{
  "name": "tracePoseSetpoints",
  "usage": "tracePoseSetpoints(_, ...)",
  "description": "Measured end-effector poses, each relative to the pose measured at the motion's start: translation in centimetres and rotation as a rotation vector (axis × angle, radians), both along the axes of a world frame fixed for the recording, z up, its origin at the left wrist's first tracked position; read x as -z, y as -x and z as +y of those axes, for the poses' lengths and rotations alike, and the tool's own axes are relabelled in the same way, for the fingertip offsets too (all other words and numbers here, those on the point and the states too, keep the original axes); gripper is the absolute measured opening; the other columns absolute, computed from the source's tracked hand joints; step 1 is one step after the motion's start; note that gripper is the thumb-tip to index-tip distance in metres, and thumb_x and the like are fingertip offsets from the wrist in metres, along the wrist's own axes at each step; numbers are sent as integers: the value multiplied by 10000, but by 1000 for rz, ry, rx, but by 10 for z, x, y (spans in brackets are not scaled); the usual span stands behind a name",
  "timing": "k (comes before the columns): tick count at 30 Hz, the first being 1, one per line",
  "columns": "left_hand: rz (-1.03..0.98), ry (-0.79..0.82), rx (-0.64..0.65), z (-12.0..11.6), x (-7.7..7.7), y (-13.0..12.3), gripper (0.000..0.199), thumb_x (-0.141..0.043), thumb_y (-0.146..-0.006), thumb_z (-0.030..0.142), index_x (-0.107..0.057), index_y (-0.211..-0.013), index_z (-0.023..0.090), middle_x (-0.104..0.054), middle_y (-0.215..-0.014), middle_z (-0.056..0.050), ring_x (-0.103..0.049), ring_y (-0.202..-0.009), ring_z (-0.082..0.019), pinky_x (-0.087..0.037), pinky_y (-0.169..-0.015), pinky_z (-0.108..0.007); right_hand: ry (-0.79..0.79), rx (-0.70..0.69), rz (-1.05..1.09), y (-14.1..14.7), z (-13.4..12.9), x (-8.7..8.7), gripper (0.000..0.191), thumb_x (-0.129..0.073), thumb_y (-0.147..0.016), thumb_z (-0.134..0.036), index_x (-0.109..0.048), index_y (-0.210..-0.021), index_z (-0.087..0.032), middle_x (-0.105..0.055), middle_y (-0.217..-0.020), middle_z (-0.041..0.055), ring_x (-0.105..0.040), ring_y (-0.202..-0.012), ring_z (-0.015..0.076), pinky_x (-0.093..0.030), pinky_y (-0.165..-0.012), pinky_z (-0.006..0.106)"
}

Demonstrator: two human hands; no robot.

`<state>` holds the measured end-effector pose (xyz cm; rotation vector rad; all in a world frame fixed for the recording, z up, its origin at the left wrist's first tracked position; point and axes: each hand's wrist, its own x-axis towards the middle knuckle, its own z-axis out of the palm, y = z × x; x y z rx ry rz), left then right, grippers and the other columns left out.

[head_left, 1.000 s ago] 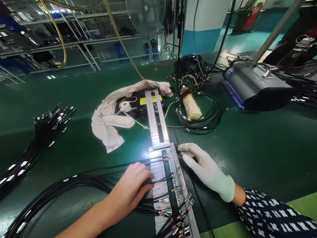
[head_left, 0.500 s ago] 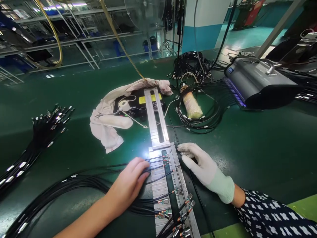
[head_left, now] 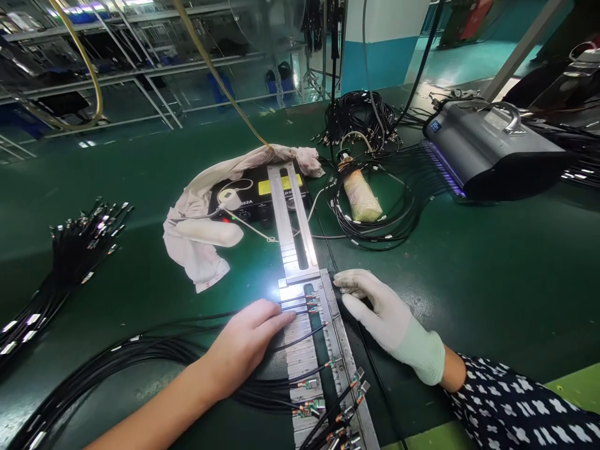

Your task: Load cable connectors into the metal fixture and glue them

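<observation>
A slotted metal jig [head_left: 300, 359] lies lengthwise on the bench, with black cables [head_left: 300, 340] laid across its grooves. Small connectors with green boards [head_left: 313, 302] sit over the slot at the cable ends. My bare left hand [head_left: 250, 331] is at the jig's left edge, fingers together and thumb stretched along a black cable; its fingertips are partly hidden, and it appears to hold that cable down. My right hand [head_left: 382, 312], in a white glove, rests beside the jig's right rail, thumb and forefinger apart with nothing visible between them.
Behind the jig stands a black box [head_left: 248, 203] with a white cloth [head_left: 187, 244] around it. A wrapped bottle [head_left: 360, 194] stands among coiled cables. A grey machine with purple light [head_left: 492, 150] is at right, and a cable bundle [head_left: 65, 262] lies at left.
My left hand's thumb has moved forward and right, onto the cable over the jig. My right hand stays almost in place. The view has shifted slightly.
</observation>
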<state>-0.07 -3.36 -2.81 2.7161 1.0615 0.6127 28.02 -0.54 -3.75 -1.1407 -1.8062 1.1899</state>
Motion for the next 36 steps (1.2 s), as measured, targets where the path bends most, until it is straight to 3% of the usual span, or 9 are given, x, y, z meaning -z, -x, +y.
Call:
tracePoseSetpoints(5, 36, -37, -45, -2, 1, -3, 348, -397, -938, 22, -617, -1176, 149, -587, -999, -92, -531, -882, -176, -482, -750, -295, -12, -5, 1, 0, 1, -1, 227, -496, -973, -230, -598, -1171, -276, -596, -1200, 19, -595, -1075, 180, -527, -912, 350)
tracePoseSetpoints(10, 126, 5, -128, -13, -3, -3, 440, -357, -934, 29, -565, -1290, 183, -532, -876, -65, -454, -748, -173, -405, -646, -296, -33, -3, -13, 2, 2, -3, 230, -508, -965, -218, -607, -1165, -275, -602, -1193, 20, -600, -1060, 184, -531, -897, 353)
tracePoseSetpoints(14, 111, 112, -141, -21, -7, -9, 361, -374, -963, 95, -537, -1267, 202, -565, -934, -70, -468, -803, -197, -386, -676, -327, -41, 12, 0, 1, 1, 0, 209, -508, -963, -218, -622, -1134, -255, -609, -1167, 26, -616, -1028, 176, -541, -892, 340)
tracePoseSetpoints(18, -32, 296, -204, -31, -9, -25, 175, -476, -973, 215, -514, -1143, 195, -567, -999, -64, -485, -897, -207, -421, -777, -351, -56, 20, 10, -1, -2, 1, 215, -503, -959, -215, -623, -1137, -237, -615, -1169, 37, -630, -999, 171, -550, -881, 332)
tracePoseSetpoints(20, -108, 404, -242, -35, -10, -30, 76, -446, -987, 208, -516, -1015, 199, -556, -956, -44, -495, -883, -186, -437, -780, -319, -65, 21, 0, -1, -3, 1, 216, -509, -955, -213, -625, -1136, -235, -618, -1172, 39, -632, -994, 171, -551, -879, 329)
tracePoseSetpoints(23, -209, 488, -283, -36, -13, -29, 124, -402, -1003, 185, -506, -941, 212, -546, -898, -15, -512, -825, -147, -447, -734, -256, -51, 30, -4, 0, -3, 0, 214, -505, -956, -220, -627, -1131, -229, -619, -1176, 43, -639, -976, 170, -555, -874, 330)
tracePoseSetpoints(29, -172, 400, -225, -29, -12, -2, 172, -442, -989, 147, -537, -1098, 241, -565, -1004, -17, -559, -909, -126, -459, -792, -214, 3, 30, -2, 0, -3, -4, 210, -503, -960, -243, -629, -1127, -225, -620, -1156, 50, -644, -956, 180, -558, -870, 347)
tracePoseSetpoints(36, -131, 297, -116, -18, -8, 12, 247, -447, -976, 109, -570, -1162, 217, -601, -910, -26, -585, -811, -124, -476, -720, -202, 13, 31, 3, 0, -2, -3, 206, -505, -960, -241, -626, -1126, -240, -616, -1161, 36, -640, -975, 175, -552, -879, 344)
